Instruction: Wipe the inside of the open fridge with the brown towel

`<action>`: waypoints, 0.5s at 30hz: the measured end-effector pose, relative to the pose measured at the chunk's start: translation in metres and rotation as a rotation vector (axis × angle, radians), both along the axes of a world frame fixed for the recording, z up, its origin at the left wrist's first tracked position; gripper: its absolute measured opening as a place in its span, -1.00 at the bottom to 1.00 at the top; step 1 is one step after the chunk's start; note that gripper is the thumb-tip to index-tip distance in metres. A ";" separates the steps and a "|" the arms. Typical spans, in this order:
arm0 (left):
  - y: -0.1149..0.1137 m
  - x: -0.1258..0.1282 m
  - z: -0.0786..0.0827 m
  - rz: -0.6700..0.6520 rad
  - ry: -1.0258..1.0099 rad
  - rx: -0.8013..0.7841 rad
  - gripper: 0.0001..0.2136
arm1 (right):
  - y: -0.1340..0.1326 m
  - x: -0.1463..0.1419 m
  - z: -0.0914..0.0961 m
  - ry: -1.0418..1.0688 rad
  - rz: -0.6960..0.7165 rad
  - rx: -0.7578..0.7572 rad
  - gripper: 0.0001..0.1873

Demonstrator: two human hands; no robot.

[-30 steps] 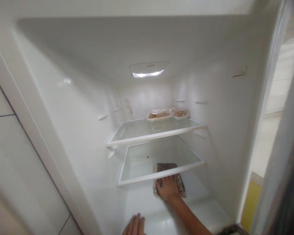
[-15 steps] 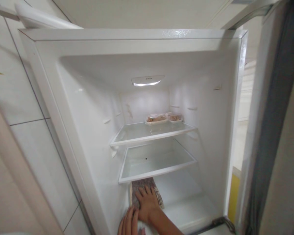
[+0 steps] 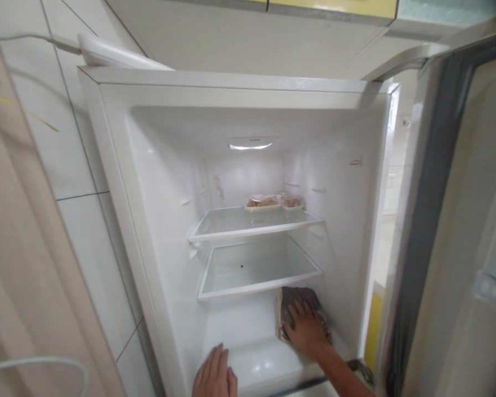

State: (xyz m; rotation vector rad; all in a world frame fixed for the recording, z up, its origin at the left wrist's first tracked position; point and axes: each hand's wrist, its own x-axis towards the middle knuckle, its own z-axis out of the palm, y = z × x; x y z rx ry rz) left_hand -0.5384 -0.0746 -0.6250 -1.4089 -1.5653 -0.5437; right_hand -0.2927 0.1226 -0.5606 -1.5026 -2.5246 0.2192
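My right hand [image 3: 306,330]: spread flat atop cloth [image 3: 289,298], below lower shelf's [image 3: 258,270] right; left hand [image 3: 215,375]: straight-fingered, grasping nothing visible, below its left.

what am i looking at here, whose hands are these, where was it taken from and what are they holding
There is no machine here, only one person's bare hands. Every picture comes from a single camera worn on that person's head, looking forward and down into an open refrigerator.

The right hand lies spread on a dark patterned cloth on the right side of the compartment floor, pressed over it rather than wrapped around it. The left hand is at the front left, holding nothing visible; I can't tell whether it touches the refrigerator.

Above are two glass shelves. At the back of the upper shelf sit a wider wrapped pack and a smaller wrapped pack.
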 end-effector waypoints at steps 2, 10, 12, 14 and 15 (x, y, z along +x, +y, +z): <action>0.000 0.001 -0.003 -0.011 -0.096 -0.023 -0.73 | -0.021 0.000 -0.004 0.005 0.034 -0.029 -0.29; 0.015 0.024 0.036 0.052 -0.827 -0.114 -0.59 | -0.107 -0.074 -0.002 0.204 0.339 -0.090 -0.30; 0.014 0.029 0.052 0.009 -0.818 -0.097 -0.60 | -0.126 -0.116 -0.006 0.187 0.458 -0.133 -0.35; 0.010 0.028 0.063 -0.040 -0.784 -0.095 -0.63 | -0.139 -0.151 -0.009 0.171 0.515 -0.119 -0.39; 0.007 0.026 0.067 -0.060 -0.782 -0.104 -0.64 | -0.142 -0.162 -0.009 0.175 0.533 -0.055 -0.39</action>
